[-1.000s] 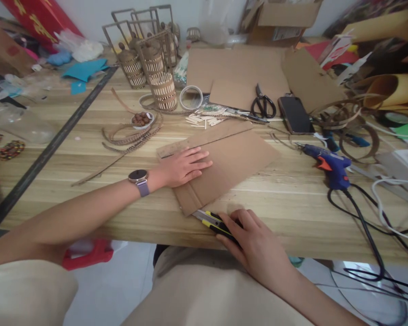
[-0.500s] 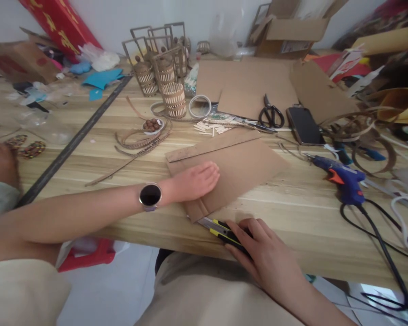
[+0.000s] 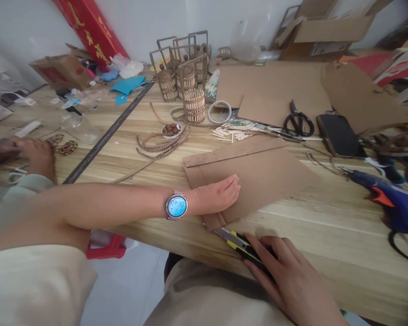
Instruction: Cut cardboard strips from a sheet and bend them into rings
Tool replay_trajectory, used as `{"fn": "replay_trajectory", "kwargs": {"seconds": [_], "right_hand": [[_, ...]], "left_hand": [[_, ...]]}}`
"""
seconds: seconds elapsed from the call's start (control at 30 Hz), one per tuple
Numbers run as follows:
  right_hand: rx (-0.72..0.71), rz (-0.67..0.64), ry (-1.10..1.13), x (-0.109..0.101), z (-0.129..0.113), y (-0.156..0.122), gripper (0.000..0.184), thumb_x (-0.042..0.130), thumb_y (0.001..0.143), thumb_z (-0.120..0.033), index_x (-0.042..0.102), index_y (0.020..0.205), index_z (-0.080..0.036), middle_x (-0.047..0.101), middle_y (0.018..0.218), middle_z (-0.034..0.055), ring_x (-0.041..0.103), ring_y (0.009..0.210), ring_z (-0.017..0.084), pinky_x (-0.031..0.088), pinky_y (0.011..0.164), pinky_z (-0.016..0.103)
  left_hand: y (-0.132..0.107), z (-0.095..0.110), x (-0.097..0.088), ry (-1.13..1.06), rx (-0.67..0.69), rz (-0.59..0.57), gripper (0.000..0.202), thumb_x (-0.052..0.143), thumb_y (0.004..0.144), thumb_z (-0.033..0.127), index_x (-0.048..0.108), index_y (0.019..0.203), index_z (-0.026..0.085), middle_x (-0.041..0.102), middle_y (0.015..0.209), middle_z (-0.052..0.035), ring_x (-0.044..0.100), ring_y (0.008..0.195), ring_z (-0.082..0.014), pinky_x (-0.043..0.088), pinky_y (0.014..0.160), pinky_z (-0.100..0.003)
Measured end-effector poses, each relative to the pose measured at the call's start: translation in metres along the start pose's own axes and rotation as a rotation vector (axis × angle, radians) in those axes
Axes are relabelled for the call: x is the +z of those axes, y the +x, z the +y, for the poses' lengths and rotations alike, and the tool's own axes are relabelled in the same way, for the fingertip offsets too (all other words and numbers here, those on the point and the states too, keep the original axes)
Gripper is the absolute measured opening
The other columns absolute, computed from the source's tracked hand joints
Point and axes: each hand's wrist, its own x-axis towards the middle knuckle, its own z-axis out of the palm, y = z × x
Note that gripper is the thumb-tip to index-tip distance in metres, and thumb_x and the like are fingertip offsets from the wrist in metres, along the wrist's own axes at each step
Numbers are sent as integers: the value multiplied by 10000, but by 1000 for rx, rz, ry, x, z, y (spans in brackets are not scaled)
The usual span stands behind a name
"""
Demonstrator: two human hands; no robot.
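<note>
Cardboard sheet (image 3: 261,174), one piece, lies on the table (image 3: 313,231) beneath the left hand (image 3: 219,194), its fingers curled (whether they grip anything, I cannot tell). One utility knife (image 3: 237,244) sits gripped in the right hand (image 3: 289,271), blade by the sheet's near corner. Beyond lie one phone (image 3: 340,136) and one pair of scissors (image 3: 298,126).

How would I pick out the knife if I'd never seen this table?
On the wooden table, find the cardboard under the left hand. By the cardboard's near corner, the right hand holds the knife. Bright yellow edging on its black body sets it apart from the black-handled scissors farther back.
</note>
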Motion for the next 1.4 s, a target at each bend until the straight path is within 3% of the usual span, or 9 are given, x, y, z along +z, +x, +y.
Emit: {"fn": "replay_trajectory", "kwargs": {"seconds": [0.1, 0.3, 0.4, 0.5, 0.6, 0.73, 1.07, 1.4], "right_hand": [[-21, 5, -16, -2, 0, 2, 393, 358, 1036, -425, 617, 1203, -181, 651, 880, 75, 658, 753, 201, 574, 623, 324], [-43, 9, -28, -3, 0, 3, 407, 370, 1033, -423, 629, 1201, -157, 653, 868, 83, 658, 749, 204, 572, 618, 322], [-52, 12, -56, -3, 0, 3, 422, 356, 1036, -428, 634, 1198, -155, 651, 856, 83, 657, 739, 207, 569, 606, 325], [-58, -14, -64, -6, 0, 4, 443, 337, 1040, -436, 638, 1198, -152, 651, 856, 84, 657, 736, 211, 567, 594, 330], [-45, -84, -25, -10, 2, 7, 443, 352, 1035, -442, 644, 1200, -153, 653, 880, 90, 660, 765, 216, 579, 617, 335], [-11, -186, 69, -15, 5, 13, 394, 412, 1020, -425, 652, 1185, -160, 644, 913, 97, 656, 801, 223, 588, 648, 342], [-60, -224, 187, -13, 18, 18, 308, 546, 969, -340, 641, 1208, -171, 641, 938, 84, 645, 834, 213, 576, 704, 321], [-149, -274, 111, -17, 26, 23, 314, 621, 932, -325, 638, 1197, -158, 649, 938, 80, 641, 865, 234, 577, 728, 336]], "left_hand": [[-1, 1, 1, -43, -31, 46, 386, 411, 985, 143, 672, 1261, 69, 710, 1249, -150, 649, 1195, -249, 441, 1112, -394], [0, 5, 0, -29, -51, 18, 415, 350, 1001, 129, 660, 1275, 115, 702, 1276, -105, 633, 1217, -219, 407, 1128, -382], [-1, 2, 3, -85, -71, 20, 405, 354, 1001, 115, 652, 1274, 93, 699, 1276, -127, 625, 1227, -226, 392, 1133, -387], [-7, -7, 18, -303, -87, 57, 376, 388, 998, 92, 637, 1280, 85, 689, 1284, -152, 631, 1216, -220, 402, 1126, -383], [-16, -17, 39, -578, -152, 69, 385, 395, 1031, 172, 575, 1371, 184, 583, 1445, -104, 550, 1323, -227, 415, 1131, -410], [-22, -19, 55, -775, -318, 105, 439, 381, 1054, 291, 511, 1430, 107, 484, 1518, -172, 370, 1463, -283, 335, 1194, -478], [-21, -18, 56, -857, -310, 59, 464, 365, 1059, 315, 487, 1464, 126, 443, 1553, -150, 329, 1482, -299, 289, 1212, -504], [-23, -19, 58, -908, -285, 91, 457, 377, 1049, 300, 507, 1448, 118, 444, 1550, -156, 311, 1491, -297, 291, 1216, -493]]}}
